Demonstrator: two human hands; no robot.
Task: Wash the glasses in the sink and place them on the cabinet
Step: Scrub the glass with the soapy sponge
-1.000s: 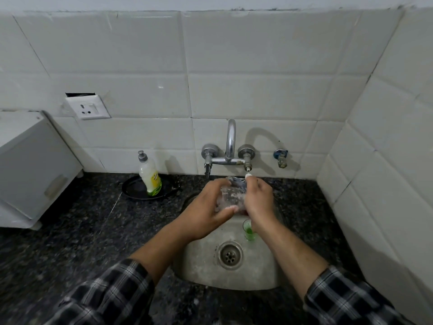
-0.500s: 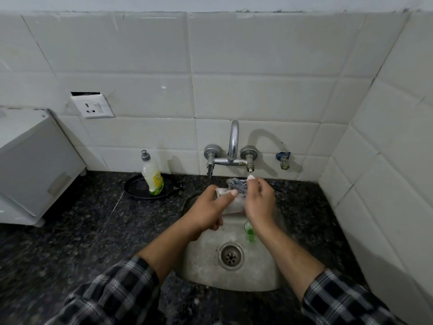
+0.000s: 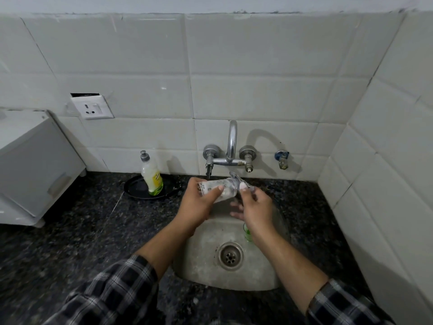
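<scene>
1. the left hand is wrapped round a clear glass, thumb across its near side and fingers curled behind it, holding it above the back of the sink
2. the glass lies roughly on its side, its left end inside the left hand's grip and its other end pointing towards the right hand; its surface looks cloudy, with foam or water, i cannot tell which
3. the right hand pinches a grey scrub pad between thumb and forefinger at the right end of the glass, the pad touching the glass; its other fingers hang loosely spread below the glass
4. whether the pad reaches inside the glass is too blurred to tell
5. both hands sit just below the tap, which is fixed to the white tiled wall; running water cannot be made out
6. a small green glass stands in the sink basin, to the right of the drain, partly hidden by the right wrist
7. on the dark speckled counter left of the sink, a dish soap bottle stands upright on a black round pan
8. a white unit sits at the far left of the counter, well apart from the glass, with a wall socket above it
9. plaid sleeves are pushed partway up both forearms
</scene>
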